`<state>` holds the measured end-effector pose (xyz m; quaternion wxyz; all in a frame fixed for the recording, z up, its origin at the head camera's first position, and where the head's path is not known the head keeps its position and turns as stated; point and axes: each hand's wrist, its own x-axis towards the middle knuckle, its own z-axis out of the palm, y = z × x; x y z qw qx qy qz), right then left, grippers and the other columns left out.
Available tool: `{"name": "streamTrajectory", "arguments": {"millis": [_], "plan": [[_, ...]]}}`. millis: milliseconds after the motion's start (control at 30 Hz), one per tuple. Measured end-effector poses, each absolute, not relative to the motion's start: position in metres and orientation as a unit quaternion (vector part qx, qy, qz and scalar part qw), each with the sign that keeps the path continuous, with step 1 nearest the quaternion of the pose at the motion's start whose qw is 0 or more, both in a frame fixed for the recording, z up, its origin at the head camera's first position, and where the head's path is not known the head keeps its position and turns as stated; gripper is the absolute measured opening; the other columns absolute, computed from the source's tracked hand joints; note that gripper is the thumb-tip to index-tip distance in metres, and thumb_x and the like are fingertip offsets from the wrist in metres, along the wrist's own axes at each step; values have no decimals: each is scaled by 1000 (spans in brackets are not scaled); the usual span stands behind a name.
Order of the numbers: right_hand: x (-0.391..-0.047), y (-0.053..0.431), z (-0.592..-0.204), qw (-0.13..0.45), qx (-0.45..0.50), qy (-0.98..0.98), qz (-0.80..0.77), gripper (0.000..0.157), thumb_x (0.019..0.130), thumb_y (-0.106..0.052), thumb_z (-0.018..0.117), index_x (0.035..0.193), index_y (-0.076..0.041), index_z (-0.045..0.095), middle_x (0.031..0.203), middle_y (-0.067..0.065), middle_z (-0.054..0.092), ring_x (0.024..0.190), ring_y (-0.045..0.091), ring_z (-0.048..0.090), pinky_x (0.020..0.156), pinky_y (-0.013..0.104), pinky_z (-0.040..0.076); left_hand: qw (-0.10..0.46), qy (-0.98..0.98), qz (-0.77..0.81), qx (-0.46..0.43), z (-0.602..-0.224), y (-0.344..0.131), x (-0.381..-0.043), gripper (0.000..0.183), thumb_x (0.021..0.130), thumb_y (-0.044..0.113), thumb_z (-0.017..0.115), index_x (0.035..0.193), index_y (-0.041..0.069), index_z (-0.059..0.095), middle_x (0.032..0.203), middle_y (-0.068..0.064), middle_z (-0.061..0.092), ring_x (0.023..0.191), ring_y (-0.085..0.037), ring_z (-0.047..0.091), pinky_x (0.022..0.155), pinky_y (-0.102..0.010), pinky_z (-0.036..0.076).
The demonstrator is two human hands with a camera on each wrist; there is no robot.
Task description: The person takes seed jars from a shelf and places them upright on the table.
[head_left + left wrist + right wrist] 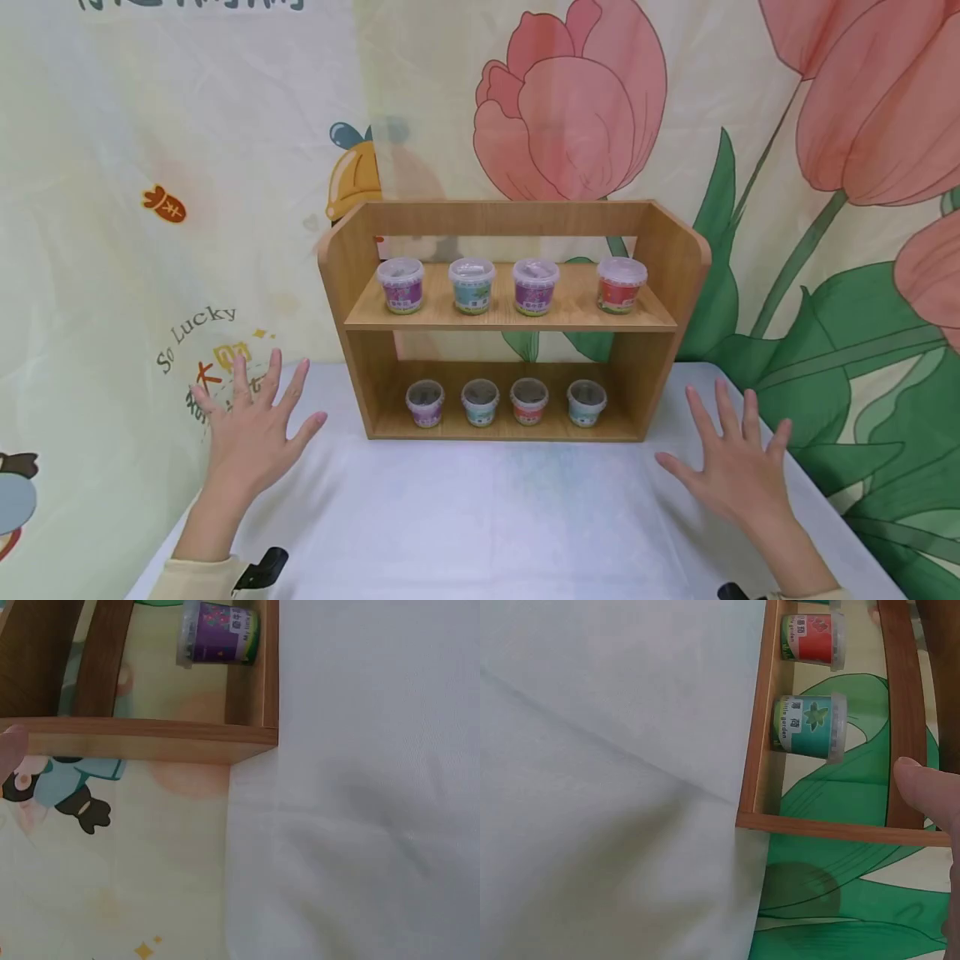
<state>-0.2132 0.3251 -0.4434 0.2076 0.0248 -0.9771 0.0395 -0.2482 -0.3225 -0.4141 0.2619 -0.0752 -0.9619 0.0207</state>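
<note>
My left hand (251,442) and right hand (738,471) are hovering over the white table (480,517), well apart, one on either side of a light-brown, two-tier wooden shelf (502,218). On both, the fingers are pointing forward, straight and fanned apart, and the backs of the hands are facing up. The shelf is standing toward the far side of the table, and eight small round plastic cups are sitting upright on it, four per tier. Upper tier, left to right: an upper purple cup (403,292), an upper blue cup (472,292), a second upper purple cup (535,293) and an upper red cup (619,292) are standing in a row under translucent lids, the widest gap falling before the red one. Lower tier, same order: a lower purple cup (427,413), a lower blue cup (480,412), a lower red cup (528,412) and a second lower blue cup (586,411) are standing in line. The right wrist view is showing a green leaf printed on the last. Behind the shelf, a pale backdrop (247,125) is displaying pink tulips and green leaves.
</note>
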Motion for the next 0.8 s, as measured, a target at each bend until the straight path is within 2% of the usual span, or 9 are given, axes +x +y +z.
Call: {"name": "streamTrajectory", "arguments": {"millis": [233,467,667,800], "plan": [[-214,316,-437,210,35,-976,47,120,85,-72,73,172,-23,8,176,26,0,157,60,-9,109,93,-8,267,-961,21,-68,-411,-318,-250,93,100,69,55,172,35,8,179,-9,1,160,-45,-22,108,-83,-29],[-214,302,-428,218,50,-973,61,118,86,-74,72,172,-23,9,176,26,4,158,58,-8,111,92,-7,263,-962,7,-69,-408,-308,-251,93,100,68,54,171,35,3,179,-9,-3,159,-47,-23,107,-81,-30],[-216,289,-425,217,52,-972,79,119,84,-72,75,172,-21,12,175,28,6,157,61,-3,109,94,-2,270,-960,-22,-70,-408,-300,-251,94,100,66,56,172,33,6,179,-14,5,159,-50,-18,111,-87,-20],[-218,278,-420,195,50,-974,101,120,85,-76,72,172,-22,9,174,30,7,155,64,1,109,94,3,274,-957,-47,-77,-412,-293,-255,94,100,64,58,172,30,8,178,-16,8,159,-55,-7,112,-90,-11]]}}
